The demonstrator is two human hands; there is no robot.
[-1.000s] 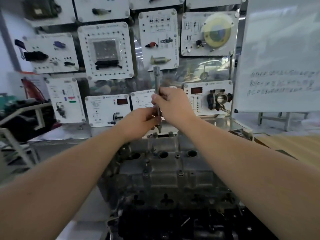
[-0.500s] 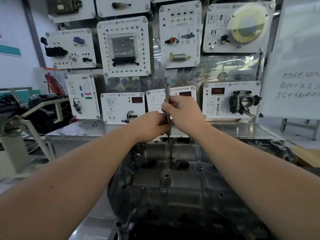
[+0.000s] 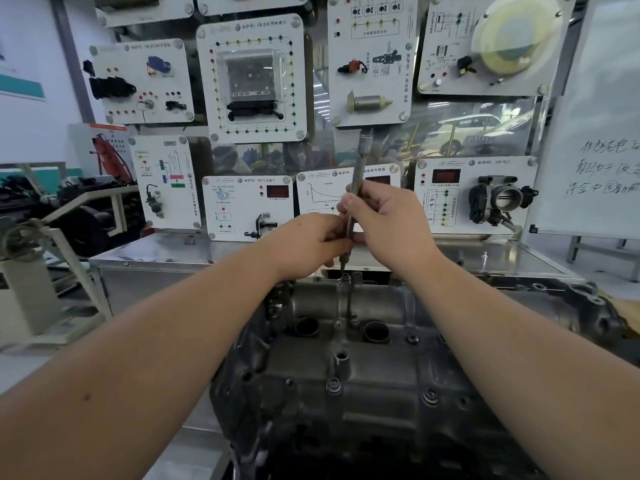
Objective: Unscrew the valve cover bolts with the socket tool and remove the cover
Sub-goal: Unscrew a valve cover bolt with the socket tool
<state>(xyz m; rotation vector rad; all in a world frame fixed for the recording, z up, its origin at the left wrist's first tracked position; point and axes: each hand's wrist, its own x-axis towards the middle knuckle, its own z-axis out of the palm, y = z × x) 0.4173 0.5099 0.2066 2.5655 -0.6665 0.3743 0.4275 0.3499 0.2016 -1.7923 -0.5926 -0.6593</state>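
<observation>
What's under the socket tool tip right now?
The socket tool, gripped by both the left hand and right hand, ends just above a bolt boss at the valve cover's far edge. Whether the tip touches the bolt can't be told.

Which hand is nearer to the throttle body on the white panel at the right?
Right. The right hand grips the socket tool just left of the throttle body. The left hand holds the tool lower down, on its far side.
</observation>
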